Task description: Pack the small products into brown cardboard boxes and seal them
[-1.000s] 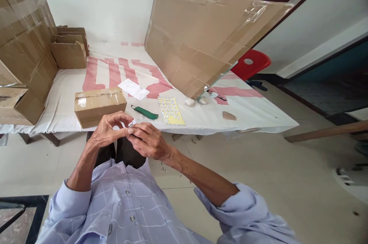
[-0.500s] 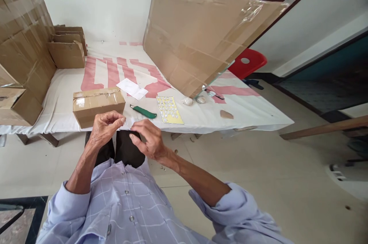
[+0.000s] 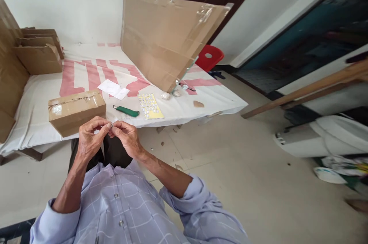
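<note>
My left hand (image 3: 91, 138) and my right hand (image 3: 125, 137) meet fingertip to fingertip just in front of the table's near edge, above my lap. Both pinch a tiny pale piece (image 3: 109, 125) that is too small to name. Straight ahead on the white and red cloth (image 3: 43, 94) lie a small taped cardboard box (image 3: 76, 111), a green-handled cutter (image 3: 126, 111) and a yellow sheet of small clear pieces (image 3: 150, 106).
A big cardboard panel (image 3: 163, 38) leans on the table's right part, with small round items (image 3: 171, 94) at its foot. Folded cartons (image 3: 38, 50) are stacked at the far left. A white paper slip (image 3: 113, 89), a red stool (image 3: 209, 56) and a wooden pole (image 3: 304, 88) are around.
My hands parted half a second ago and have come back together at the fingertips. The view has swung to the right, so the table sits further left.
</note>
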Demonstrator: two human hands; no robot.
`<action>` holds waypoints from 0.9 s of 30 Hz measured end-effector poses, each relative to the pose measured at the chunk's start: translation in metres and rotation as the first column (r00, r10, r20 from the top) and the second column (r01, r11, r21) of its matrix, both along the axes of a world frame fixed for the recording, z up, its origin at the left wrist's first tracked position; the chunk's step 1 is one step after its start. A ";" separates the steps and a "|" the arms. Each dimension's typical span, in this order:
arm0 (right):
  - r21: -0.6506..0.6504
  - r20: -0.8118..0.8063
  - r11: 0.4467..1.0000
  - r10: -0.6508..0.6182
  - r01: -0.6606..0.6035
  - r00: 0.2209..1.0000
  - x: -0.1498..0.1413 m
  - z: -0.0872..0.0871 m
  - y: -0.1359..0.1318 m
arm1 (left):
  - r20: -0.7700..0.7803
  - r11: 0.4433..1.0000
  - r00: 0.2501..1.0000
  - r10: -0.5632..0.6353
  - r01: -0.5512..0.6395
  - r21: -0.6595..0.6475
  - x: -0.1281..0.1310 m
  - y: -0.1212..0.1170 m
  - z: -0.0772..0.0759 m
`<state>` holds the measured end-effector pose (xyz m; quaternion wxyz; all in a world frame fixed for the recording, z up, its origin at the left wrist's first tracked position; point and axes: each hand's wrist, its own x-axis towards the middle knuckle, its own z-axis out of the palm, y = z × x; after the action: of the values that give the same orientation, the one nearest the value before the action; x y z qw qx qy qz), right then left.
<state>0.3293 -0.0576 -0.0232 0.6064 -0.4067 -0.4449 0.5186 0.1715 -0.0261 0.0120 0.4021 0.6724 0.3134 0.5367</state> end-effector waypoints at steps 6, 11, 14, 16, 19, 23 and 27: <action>-0.007 -0.040 0.996 -0.084 0.084 0.996 0.004 -0.014 0.003 | -0.123 0.999 0.991 0.047 -0.049 -0.019 0.011 0.000 -0.009; 0.093 0.149 0.981 -0.183 0.170 0.972 0.044 -0.031 0.019 | -0.221 0.999 0.975 0.011 -0.019 -0.034 0.017 -0.005 -0.009; 0.195 0.467 0.943 -0.330 0.268 0.820 0.108 -0.042 0.044 | -0.209 0.994 0.973 0.102 -0.094 0.047 0.005 -0.002 -0.007; 0.164 0.732 0.921 -0.354 0.353 0.583 0.155 -0.049 0.060 | -0.194 0.980 0.963 0.190 -0.175 0.090 -0.008 0.001 -0.004; 0.073 0.900 0.911 -0.235 0.406 0.366 0.209 -0.058 0.075 | -0.174 0.956 0.942 0.288 -0.274 0.104 -0.025 0.005 -0.001; 0.003 0.946 0.926 -0.126 0.379 0.299 0.238 -0.068 0.082 | -0.172 0.943 0.927 0.334 -0.327 0.067 -0.035 0.009 -0.002; -0.042 0.971 0.943 -0.039 0.330 0.236 0.245 -0.071 0.090 | -0.190 0.937 0.918 0.349 -0.347 0.044 -0.035 0.011 -0.004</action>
<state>0.5746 0.0328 -0.0947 0.2140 -0.7560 -0.6032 0.1375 0.1362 -0.0154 0.0078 0.2644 0.6570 0.4633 0.5326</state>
